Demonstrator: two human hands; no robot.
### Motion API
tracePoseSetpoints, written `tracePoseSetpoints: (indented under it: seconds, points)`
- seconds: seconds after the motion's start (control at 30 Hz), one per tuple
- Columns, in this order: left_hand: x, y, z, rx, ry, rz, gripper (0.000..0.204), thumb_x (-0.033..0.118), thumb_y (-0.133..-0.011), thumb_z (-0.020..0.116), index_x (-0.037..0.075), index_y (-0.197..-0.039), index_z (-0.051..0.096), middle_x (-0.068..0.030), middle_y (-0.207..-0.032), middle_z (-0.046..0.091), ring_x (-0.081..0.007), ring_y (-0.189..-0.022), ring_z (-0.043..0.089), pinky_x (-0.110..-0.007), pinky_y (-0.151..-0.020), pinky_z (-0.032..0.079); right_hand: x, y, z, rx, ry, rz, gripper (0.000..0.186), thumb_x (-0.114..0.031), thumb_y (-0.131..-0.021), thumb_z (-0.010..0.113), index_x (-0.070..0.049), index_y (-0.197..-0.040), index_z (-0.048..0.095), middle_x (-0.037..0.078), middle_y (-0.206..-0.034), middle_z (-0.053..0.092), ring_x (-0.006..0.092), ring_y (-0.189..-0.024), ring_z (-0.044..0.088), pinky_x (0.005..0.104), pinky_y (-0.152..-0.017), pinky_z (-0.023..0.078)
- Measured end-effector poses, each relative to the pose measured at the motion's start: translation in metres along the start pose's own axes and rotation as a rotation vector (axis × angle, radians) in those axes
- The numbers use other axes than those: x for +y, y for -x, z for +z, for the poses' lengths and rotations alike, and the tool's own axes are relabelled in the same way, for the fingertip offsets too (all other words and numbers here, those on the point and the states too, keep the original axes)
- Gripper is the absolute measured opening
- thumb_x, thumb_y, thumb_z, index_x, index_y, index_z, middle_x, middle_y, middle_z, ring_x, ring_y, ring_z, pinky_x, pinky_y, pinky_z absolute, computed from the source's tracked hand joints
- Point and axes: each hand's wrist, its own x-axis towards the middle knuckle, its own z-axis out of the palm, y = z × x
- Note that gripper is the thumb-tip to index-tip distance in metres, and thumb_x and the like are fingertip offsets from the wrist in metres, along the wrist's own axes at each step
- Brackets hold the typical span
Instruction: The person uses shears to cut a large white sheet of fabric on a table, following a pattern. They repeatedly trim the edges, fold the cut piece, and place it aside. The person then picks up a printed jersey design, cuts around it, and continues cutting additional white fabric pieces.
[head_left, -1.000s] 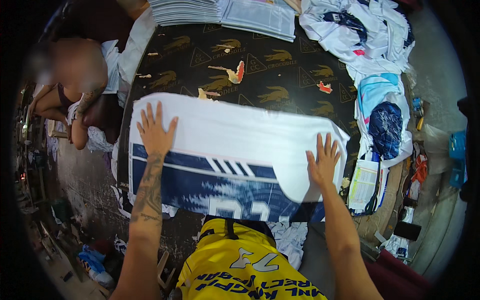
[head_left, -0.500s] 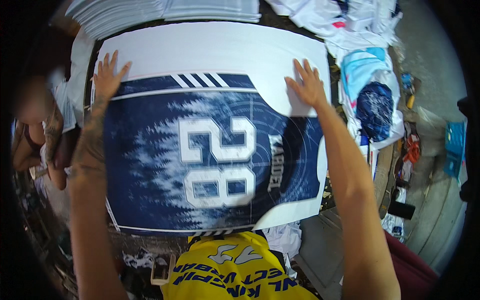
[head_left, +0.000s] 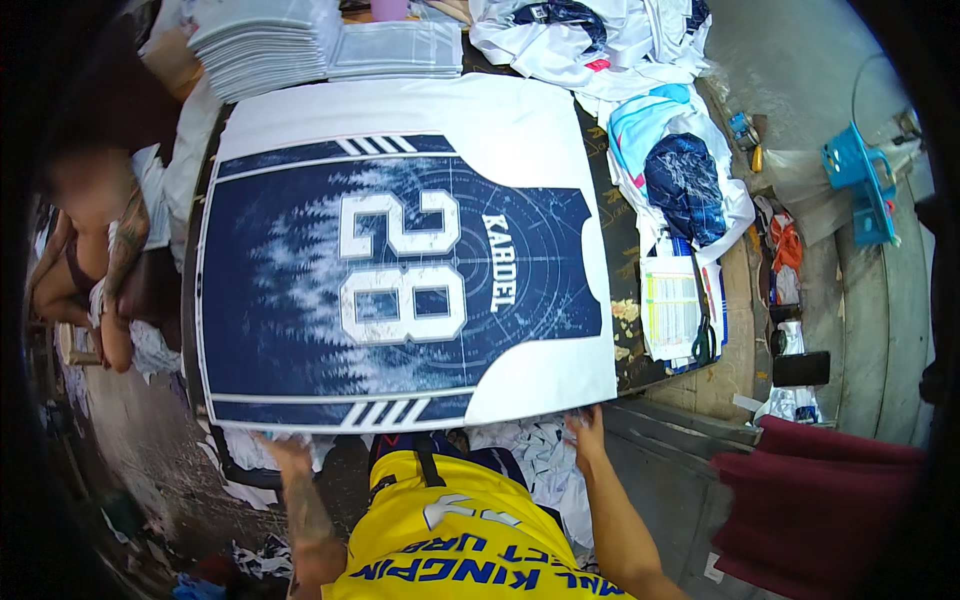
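A printed jersey panel [head_left: 290, 300] lies spread on a dark table, navy blue with pale forest shapes, large white digits, lettering, slanted stripes and white fabric around its cut lines. At its near edge, left of my body, my left hand [head_left: 288, 455] grips the border, its fingertips partly hidden and slightly blurred. Toward the near right corner my right hand [head_left: 588, 432] pinches the same edge, the fingers partly beneath the fabric. Both arms are drawn back close to my yellow shirt [head_left: 440, 520].
Stacked pale sheets [head_left: 265, 45] stand at the far left, and white garments [head_left: 640, 50] heap at the far right. On the right lie a bundled navy cloth [head_left: 685, 190], papers [head_left: 672, 310] and black scissors [head_left: 705, 340]. A person [head_left: 120, 230] sits at the left.
Both hands have left the far part of the panel and come back to its near edge. The view has shifted, showing more of the table's right side.
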Motion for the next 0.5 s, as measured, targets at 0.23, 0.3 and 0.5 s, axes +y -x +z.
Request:
tracePoseSetpoints:
  seconds: [0.23,0.3,0.5]
  points:
    - [0.043,-0.017,-0.132,-0.16,-0.213,0.087,0.061,0.039,-0.103,0.073,0.005,-0.151,0.058,-0.0126,-0.153,0.065,-0.0323,-0.143,0.056,-0.053,-0.127,0.036,0.052,-0.037,-0.072,-0.365,0.159,-0.338,0.033,-0.017,-0.094,0.085,0.003,-0.119,0.078,0.003,-0.103,0.077,0.0125,-0.087,0.065,0.031,-0.083,0.053]
    - [0.102,0.042,-0.169,-0.094,-0.405,0.181,0.055,0.03,-0.108,0.069,-0.002,-0.15,0.056,-0.0177,-0.153,0.062,-0.0319,-0.142,0.057,-0.05,-0.123,0.042,0.055,0.017,-0.114,-0.355,0.05,-0.3,0.033,-0.017,-0.095,0.085,0.003,-0.12,0.076,0.004,-0.101,0.076,0.0116,-0.086,0.064,0.0308,-0.082,0.053]
    - [0.164,0.181,-0.045,-0.01,-0.855,1.036,0.071,0.016,-0.102,0.074,0.009,-0.164,0.04,-0.0138,-0.158,0.053,-0.0307,-0.147,0.049,-0.05,-0.124,0.038,-0.068,0.134,-0.139,0.008,-0.331,-0.865,0.046,0.009,-0.094,0.076,-0.001,-0.136,0.06,0.008,-0.139,0.06,0.0146,-0.118,0.063,0.0313,-0.104,0.052]
